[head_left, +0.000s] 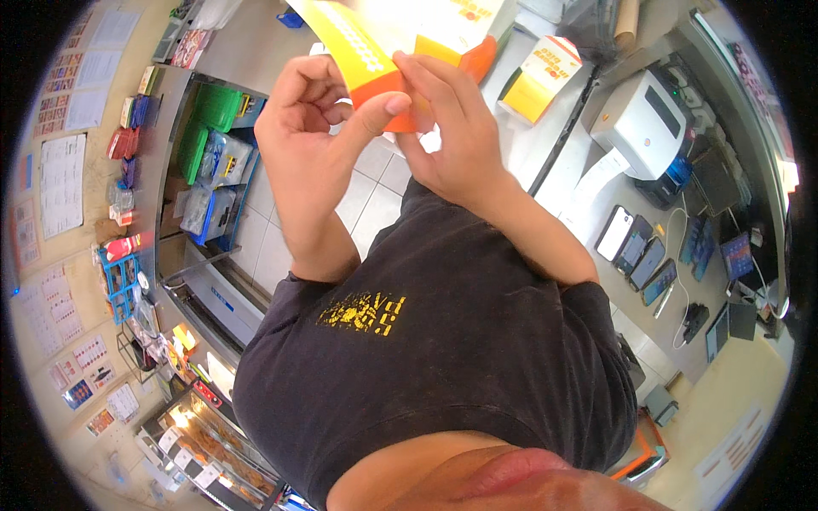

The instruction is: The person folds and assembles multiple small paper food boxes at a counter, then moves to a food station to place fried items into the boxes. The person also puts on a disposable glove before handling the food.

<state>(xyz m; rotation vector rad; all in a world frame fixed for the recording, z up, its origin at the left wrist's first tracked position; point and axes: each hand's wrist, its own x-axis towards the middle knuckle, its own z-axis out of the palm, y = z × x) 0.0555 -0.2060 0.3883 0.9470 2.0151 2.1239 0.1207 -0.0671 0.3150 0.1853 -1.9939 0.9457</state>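
Observation:
At the top middle, both of my hands hold a yellow and orange cardboard food box. My left hand is closed on its left side, with the thumb pressed along the orange end. My right hand pinches the orange part from the other side, fingers bent around the edge. The box's upper part runs out of view, and bright light washes out some of it. Just beyond my right hand, another white, yellow and orange carton rests on the pale counter.
On the right-hand counter stand a white label printer and several phones, with a white cable nearby. To the left, a shelf holds green bins and a blue bin. A lit food display is at lower left.

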